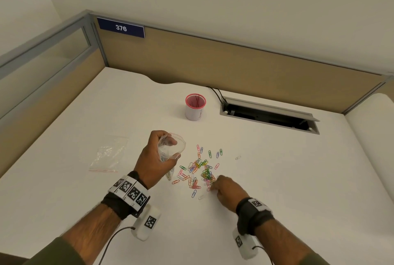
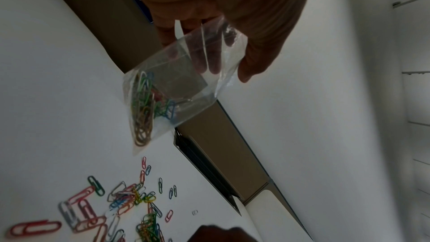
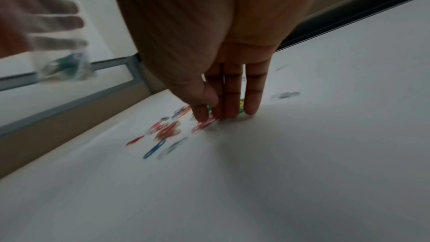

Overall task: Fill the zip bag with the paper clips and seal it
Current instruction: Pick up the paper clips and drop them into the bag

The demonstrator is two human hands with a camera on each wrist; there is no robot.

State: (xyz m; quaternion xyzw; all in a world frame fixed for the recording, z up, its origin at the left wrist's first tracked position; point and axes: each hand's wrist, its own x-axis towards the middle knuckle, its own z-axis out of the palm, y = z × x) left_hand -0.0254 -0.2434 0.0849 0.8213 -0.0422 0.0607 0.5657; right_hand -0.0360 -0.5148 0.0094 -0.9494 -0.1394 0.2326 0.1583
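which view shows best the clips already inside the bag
The left wrist view: the zip bag, held by the left hand, shows coloured clips bunched in its lower corner. The head view hides most of the bag behind that hand; the right wrist view shows only a blurred smear of them.

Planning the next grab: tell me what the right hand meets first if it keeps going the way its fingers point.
The right hand points down and forward; its fingertips are already at the desk, among the loose paper clips. Those clips come first, probably the dense coloured cluster.
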